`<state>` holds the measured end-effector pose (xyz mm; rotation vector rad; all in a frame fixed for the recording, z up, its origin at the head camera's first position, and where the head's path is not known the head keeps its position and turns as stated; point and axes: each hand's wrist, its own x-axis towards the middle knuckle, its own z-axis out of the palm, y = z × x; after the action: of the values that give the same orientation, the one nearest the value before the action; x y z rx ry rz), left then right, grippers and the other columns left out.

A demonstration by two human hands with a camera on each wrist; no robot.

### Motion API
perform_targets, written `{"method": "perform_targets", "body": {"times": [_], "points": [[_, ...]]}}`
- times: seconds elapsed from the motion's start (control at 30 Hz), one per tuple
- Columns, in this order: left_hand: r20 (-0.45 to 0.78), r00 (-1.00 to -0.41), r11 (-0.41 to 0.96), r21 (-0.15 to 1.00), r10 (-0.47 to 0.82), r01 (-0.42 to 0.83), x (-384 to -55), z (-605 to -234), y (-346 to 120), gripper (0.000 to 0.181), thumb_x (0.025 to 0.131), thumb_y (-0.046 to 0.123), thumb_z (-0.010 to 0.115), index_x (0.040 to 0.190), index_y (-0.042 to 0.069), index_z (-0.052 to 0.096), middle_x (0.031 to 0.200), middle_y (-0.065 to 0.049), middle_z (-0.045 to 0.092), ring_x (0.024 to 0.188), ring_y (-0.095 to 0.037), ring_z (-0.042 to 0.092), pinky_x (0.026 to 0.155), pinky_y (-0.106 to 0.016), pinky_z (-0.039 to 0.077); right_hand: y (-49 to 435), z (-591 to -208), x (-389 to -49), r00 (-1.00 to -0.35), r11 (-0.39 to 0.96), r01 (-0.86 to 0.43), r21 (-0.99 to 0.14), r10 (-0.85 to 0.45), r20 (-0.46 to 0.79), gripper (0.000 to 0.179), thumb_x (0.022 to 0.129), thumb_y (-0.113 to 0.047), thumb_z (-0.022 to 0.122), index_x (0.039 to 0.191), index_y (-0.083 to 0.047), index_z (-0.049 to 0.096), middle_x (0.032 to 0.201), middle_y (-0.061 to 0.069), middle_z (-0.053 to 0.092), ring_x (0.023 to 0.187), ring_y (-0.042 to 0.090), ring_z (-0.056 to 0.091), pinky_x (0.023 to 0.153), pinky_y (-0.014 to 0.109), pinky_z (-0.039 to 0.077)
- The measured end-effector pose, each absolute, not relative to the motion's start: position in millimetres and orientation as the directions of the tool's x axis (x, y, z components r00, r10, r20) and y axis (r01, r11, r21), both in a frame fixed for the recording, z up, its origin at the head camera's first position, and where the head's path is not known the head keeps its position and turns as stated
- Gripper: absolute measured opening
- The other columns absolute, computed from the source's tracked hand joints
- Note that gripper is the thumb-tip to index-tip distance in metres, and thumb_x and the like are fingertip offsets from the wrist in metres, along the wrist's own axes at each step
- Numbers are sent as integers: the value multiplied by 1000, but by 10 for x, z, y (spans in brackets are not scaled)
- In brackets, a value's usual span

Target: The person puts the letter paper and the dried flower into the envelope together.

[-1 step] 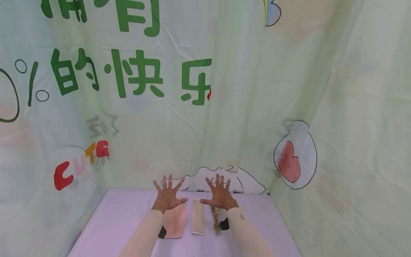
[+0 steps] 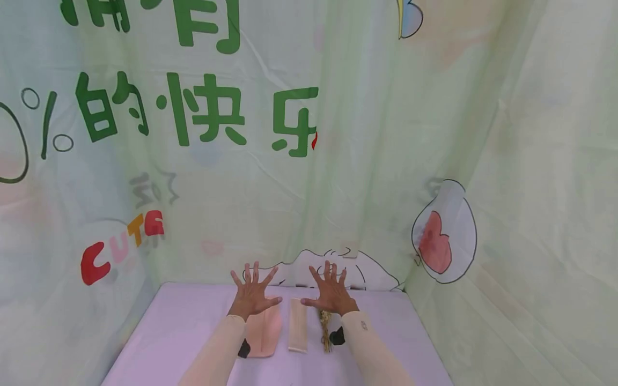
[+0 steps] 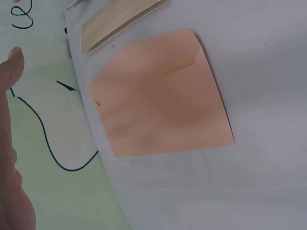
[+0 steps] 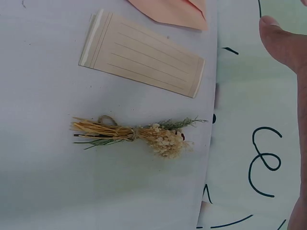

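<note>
Both hands are held up over the table with fingers spread and nothing in them. My left hand is above a pink envelope, which lies flat with its pointed flap unfolded. In the middle of the row lies a folded sheet of beige lined letter paper. Beyond it, under my right hand, is a small bunch of dried flowers, its stalks tied with twine. In the head view the left arm and hand cover part of the envelope, and the right hand hides the tops of the flowers.
The pale purple table meets a printed curtain at its back edge. More curtain hangs along the left and right sides. A small black object sits at the right wrist, and another black object at the left.
</note>
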<state>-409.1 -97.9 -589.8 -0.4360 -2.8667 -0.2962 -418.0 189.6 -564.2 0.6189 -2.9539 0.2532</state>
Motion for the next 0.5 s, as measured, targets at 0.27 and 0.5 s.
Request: {"method": "perform_targets", "body": {"times": [0.27, 0.5], "points": [[264, -927, 921, 215, 265, 324, -3911, -5774, -989, 91, 97, 66, 68, 172, 31, 30, 171, -42, 28, 158, -70, 23, 113, -97, 11, 1933, -5687, -4175, -905, 900, -405, -160, -371, 206, 111, 89, -82, 62, 171, -11, 34, 174, 43, 17, 160, 70, 18, 123, 88, 12], [284, -923, 920, 215, 261, 327, -3844, -5815, -1005, 89, 99, 60, 67, 172, 34, 26, 169, -44, 29, 155, -73, 26, 111, -97, 14, 1968, -5728, -4146, -902, 890, -413, -194, -370, 225, 98, 95, -61, 71, 170, -8, 35, 171, 47, 19, 157, 72, 21, 120, 89, 14]]}}
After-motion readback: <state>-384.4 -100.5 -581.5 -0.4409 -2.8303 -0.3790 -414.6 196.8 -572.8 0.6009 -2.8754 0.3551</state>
